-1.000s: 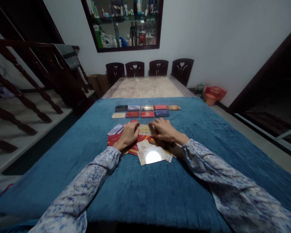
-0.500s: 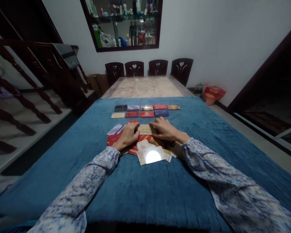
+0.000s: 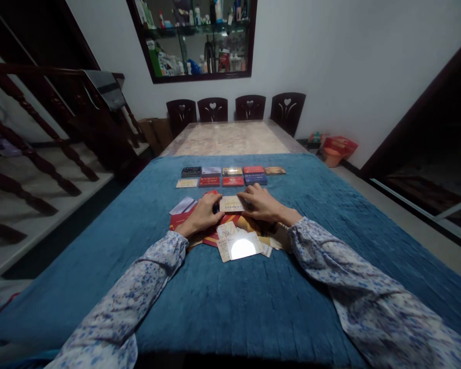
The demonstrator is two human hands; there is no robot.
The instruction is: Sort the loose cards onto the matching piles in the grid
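Note:
Between my two hands is a cream-coloured card or small stack of cards point(image 3: 231, 204), gripped at its ends. My left hand point(image 3: 203, 211) closes on its left end, and my right hand point(image 3: 262, 204) has fingers and thumb on its right end. Beneath them lies a loose heap of red cards point(image 3: 180, 220) and gold cards point(image 3: 249, 224). Nearer to me are pale cards, the front one point(image 3: 244, 247) bright with glare. A lilac card point(image 3: 183, 205) lies left of my left hand.
Beyond my hands, several neat card piles stand in two rows, among them black point(image 3: 191, 171), red point(image 3: 209, 181), and blue point(image 3: 255, 179). A blue cloth point(image 3: 230, 302) covers the near table; the far marble top point(image 3: 230, 136) is bare, with chairs point(image 3: 250, 107) behind it.
My left hand has shifted slightly and now closes on the left end of the cream cards. The cream cards appear a little raised and tilted. My right hand has hardly moved.

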